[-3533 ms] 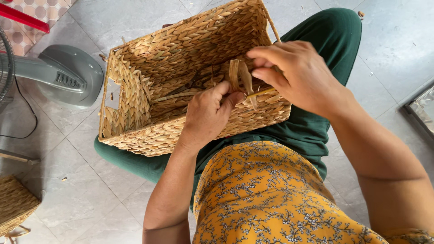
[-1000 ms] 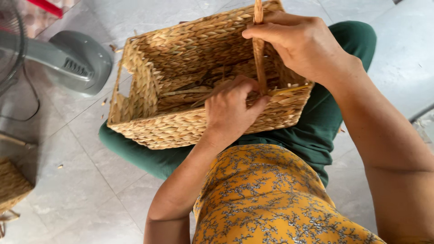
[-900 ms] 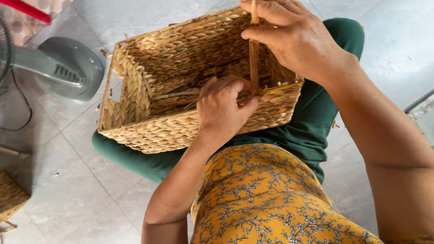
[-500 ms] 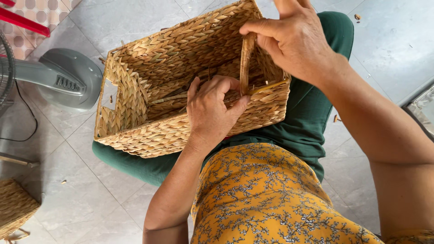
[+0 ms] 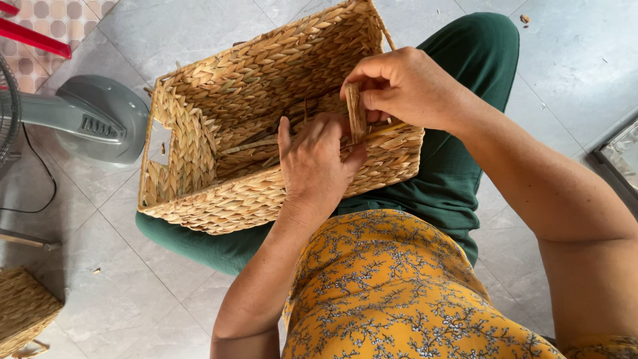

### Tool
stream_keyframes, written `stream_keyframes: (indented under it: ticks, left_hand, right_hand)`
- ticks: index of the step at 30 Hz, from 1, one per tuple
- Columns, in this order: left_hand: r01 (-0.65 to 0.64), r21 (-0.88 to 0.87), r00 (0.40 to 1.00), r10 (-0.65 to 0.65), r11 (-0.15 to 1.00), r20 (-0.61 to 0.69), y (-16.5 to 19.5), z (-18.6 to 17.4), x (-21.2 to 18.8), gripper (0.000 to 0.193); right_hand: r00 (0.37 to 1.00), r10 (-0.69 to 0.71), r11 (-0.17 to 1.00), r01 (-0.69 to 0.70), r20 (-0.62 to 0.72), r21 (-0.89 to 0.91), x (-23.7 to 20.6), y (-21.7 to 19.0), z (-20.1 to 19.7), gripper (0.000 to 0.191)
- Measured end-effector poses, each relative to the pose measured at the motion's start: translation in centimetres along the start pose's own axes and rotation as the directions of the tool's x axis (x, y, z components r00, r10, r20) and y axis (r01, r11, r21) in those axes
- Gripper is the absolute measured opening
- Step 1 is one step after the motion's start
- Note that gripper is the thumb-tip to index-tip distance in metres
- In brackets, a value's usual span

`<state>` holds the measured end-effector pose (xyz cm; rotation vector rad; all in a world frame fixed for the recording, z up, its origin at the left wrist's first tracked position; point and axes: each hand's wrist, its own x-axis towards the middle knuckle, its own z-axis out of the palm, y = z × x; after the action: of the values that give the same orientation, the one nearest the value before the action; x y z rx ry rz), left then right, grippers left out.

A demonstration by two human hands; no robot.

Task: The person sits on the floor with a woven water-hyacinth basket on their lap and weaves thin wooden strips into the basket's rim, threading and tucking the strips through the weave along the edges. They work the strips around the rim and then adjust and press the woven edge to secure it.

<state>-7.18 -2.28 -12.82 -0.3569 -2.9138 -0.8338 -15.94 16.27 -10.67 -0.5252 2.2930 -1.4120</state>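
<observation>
Two hands work a loose strand at the near rim of a woven basket resting on a lap.

The right hand (image 5: 412,86) is closed in a pinch, thumb and fingers gripping a flat straw-coloured strand (image 5: 356,119) that stands upright just above the rim. The left hand (image 5: 316,166) lies spread over the same near wall, fingers loosely open and reaching into the basket, thumb pressed beside the foot of the strand; it grips nothing that I can see. The rectangular woven basket (image 5: 199,139) sits tilted across green-trousered legs (image 5: 465,173), its inside showing only loose weaving strands along the bottom. On the tiled floor to the left stands a grey fan base (image 5: 100,119), and a second woven basket (image 5: 23,309) sits at the lower left corner.
</observation>
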Motion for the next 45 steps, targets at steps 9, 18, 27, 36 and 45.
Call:
stream_keyframes:
  ticks: [9, 18, 27, 36, 45]
  left_hand:
    - [-0.115, -0.255, 0.991, 0.094, 0.96, -0.091, -0.9, -1.5, -0.1, 0.03]
    - [0.131, -0.253, 0.991, -0.124, 0.958, 0.041, -0.4, -1.9, 0.6, 0.02]
    - [0.231, -0.262, 0.966, -0.189, 0.937, 0.176, -1.0, -1.7, 0.9, 0.024]
    - [0.224, -0.265, 0.968, -0.184, 0.938, 0.168, -1.0, -1.5, 0.6, 0.026]
    - [-0.003, -0.214, 1.0, -0.004, 0.977, -0.029, -1.6, -0.9, -0.4, 0.021]
  right_hand:
    - [0.993, -0.107, 0.956, 0.116, 0.047, -0.271, 0.1, 0.8, 0.3, 0.022]
    - [0.905, -0.409, 0.805, 0.299, -0.115, -0.512, -5.5, -1.4, -0.6, 0.034]
    - [0.719, -0.652, 0.681, 0.416, -0.241, -0.602, -7.2, 0.9, 5.2, 0.018]
    - [0.799, -0.575, 0.806, 0.515, -0.176, -0.293, -11.9, 2.5, 2.8, 0.019]
    - [0.791, -0.549, 0.834, 0.495, -0.27, -0.244, -9.5, 4.1, 5.1, 0.022]
